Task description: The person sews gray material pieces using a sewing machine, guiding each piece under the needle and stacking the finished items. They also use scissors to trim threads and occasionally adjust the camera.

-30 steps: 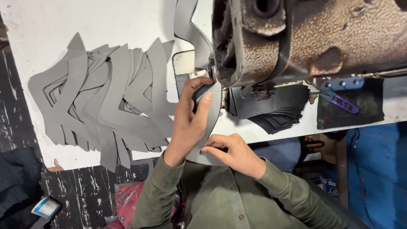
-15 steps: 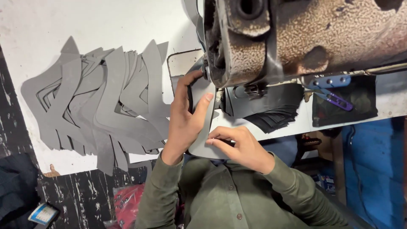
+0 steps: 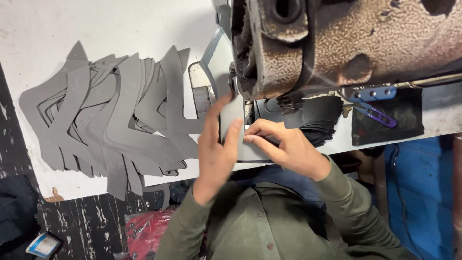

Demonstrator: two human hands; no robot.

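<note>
A sewing machine (image 3: 337, 43) of rough, pitted, rust-brown metal stands over a matt white table (image 3: 120, 29) with scuffed paint. Fanned beside it lie smooth, matt grey cut pieces (image 3: 115, 120) of leather-like sheet, and both hands press one grey piece (image 3: 231, 115) flat. The sleeves (image 3: 346, 202) are soft olive cloth; purple snips (image 3: 375, 113) look glossy.

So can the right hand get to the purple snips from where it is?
Probably yes: the purple snips lie uncovered on the table, right of the right hand, nothing between. That hand now pinches the grey piece.
</note>
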